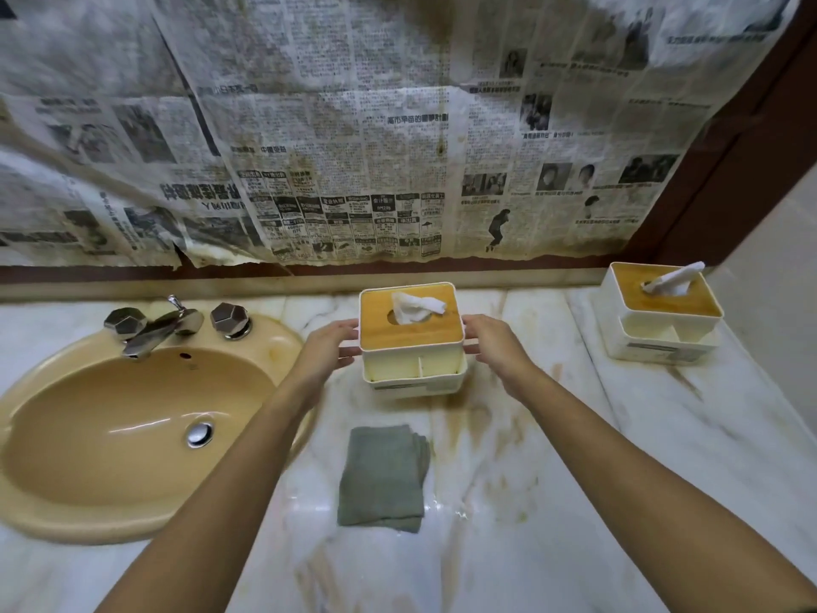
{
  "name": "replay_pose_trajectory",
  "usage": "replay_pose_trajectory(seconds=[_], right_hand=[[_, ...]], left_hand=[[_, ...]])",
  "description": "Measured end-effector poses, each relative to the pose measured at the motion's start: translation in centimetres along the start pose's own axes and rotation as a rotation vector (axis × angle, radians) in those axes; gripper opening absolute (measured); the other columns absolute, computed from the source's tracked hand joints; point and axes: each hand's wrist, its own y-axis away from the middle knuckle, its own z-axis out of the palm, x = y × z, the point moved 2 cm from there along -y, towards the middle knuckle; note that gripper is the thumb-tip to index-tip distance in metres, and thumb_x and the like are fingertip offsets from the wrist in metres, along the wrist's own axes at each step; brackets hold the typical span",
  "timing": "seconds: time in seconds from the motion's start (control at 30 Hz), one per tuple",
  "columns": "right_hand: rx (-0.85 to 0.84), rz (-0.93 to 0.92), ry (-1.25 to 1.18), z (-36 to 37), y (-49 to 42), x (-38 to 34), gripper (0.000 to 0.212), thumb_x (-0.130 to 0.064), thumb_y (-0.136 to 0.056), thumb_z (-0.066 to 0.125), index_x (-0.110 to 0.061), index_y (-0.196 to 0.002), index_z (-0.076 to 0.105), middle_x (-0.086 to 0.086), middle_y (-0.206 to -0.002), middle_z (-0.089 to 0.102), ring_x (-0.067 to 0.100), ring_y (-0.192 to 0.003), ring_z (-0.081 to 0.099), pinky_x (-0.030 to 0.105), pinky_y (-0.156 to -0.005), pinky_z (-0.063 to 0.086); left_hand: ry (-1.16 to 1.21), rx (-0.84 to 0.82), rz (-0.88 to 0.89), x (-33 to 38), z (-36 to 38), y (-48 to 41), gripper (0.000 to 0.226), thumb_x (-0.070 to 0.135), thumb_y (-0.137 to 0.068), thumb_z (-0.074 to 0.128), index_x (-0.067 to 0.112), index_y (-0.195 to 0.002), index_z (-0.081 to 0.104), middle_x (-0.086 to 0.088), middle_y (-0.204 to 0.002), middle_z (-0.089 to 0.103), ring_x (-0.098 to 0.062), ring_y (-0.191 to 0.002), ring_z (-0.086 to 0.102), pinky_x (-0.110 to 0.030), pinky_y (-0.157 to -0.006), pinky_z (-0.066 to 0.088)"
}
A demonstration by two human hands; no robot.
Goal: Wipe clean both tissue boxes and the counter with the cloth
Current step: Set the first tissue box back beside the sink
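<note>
Tissue box by the counter's back edge, likely light and stiff; left hand and right hand, fingers straight, touch its sides.

1 view, head-worn, wide-angle. It sits above the near edge of the counter and faces forward and down, toward the newspaper-covered wall filling the top half at 12 o'clock. Forearms enter from the bottom at 7 and 5 o'clock. Left hand and right hand sit either side of the near tissue box at frame centre, so the camera is close, within reach. Sink at 9 o'clock, far tissue box at 2 o'clock, cloth at 6 o'clock just below centre. Straight edges bow near the frame borders.
</note>
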Motion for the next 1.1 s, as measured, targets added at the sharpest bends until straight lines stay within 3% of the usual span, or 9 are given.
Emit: replay_pose_trajectory(seconds=[0.17,0.4,0.57,0.67,0.93,1.1], right_hand=[[-0.092,0.036,0.004,4.9,-3.2,-1.0,0.034,-0.027,-0.096,0.044,-0.011,-0.108,0.072,0.011,-0.112,0.071,0.019,-0.083,0.068,0.026,-0.066,0.046],[-0.106,0.039,-0.036,8.7,-5.8,-1.7,0.034,-0.025,-0.098,0.043,-0.025,-0.117,0.071,-0.001,-0.107,0.074,0.015,-0.081,0.067,0.021,-0.063,0.045],[-0.11,0.01,-0.008,9.2,-7.5,-1.9,0.043,-0.013,-0.093,0.043,-0.027,-0.124,0.069,-0.002,-0.116,0.072,0.015,-0.086,0.069,0.024,-0.074,0.046],[-0.126,-0.009,0.009,9.6,-7.9,-1.9,0.034,-0.016,-0.096,0.049,-0.026,-0.121,0.07,-0.004,-0.117,0.072,0.017,-0.095,0.07,0.027,-0.083,0.052],[-0.167,-0.05,0.041,9.9,-7.8,-2.1,0.039,-0.006,-0.098,0.045,-0.023,-0.126,0.065,-0.002,-0.113,0.071,0.012,-0.094,0.064,0.018,-0.071,0.046],[-0.196,-0.077,0.087,9.2,-6.8,-2.3,0.037,-0.007,-0.1,0.048,-0.024,-0.133,0.055,-0.002,-0.104,0.063,0.006,-0.084,0.057,0.018,-0.069,0.045]], left_hand=[[-0.024,0.048,-0.061,-0.4,-4.2,-3.5,0.029,0.019,-0.099,0.042,0.021,-0.113,0.067,0.001,-0.102,0.067,-0.022,-0.093,0.064,-0.038,-0.098,0.048],[0.058,0.026,-0.068,-1.8,-7.4,-6.1,0.029,0.015,-0.098,0.043,0.023,-0.11,0.068,0.003,-0.103,0.07,-0.018,-0.092,0.063,-0.036,-0.098,0.046],[0.106,0.018,-0.065,-2.5,-8.3,-7.7,0.029,0.015,-0.101,0.045,0.019,-0.122,0.064,0.005,-0.112,0.069,-0.015,-0.096,0.062,-0.032,-0.096,0.045],[0.11,0.032,-0.055,-3.1,-8.8,-8.4,0.031,0.011,-0.102,0.043,0.017,-0.126,0.062,0.002,-0.116,0.068,-0.019,-0.103,0.06,-0.033,-0.098,0.045],[0.107,-0.001,-0.022,-3.5,-9.2,-8.3,0.04,0.002,-0.097,0.044,0.014,-0.132,0.057,0.001,-0.117,0.069,-0.014,-0.106,0.06,-0.035,-0.104,0.043],[0.089,0.037,-0.02,-3.4,-9.0,-7.6,0.035,0.014,-0.102,0.045,0.015,-0.136,0.053,0.003,-0.117,0.065,-0.018,-0.111,0.059,-0.039,-0.104,0.044]])
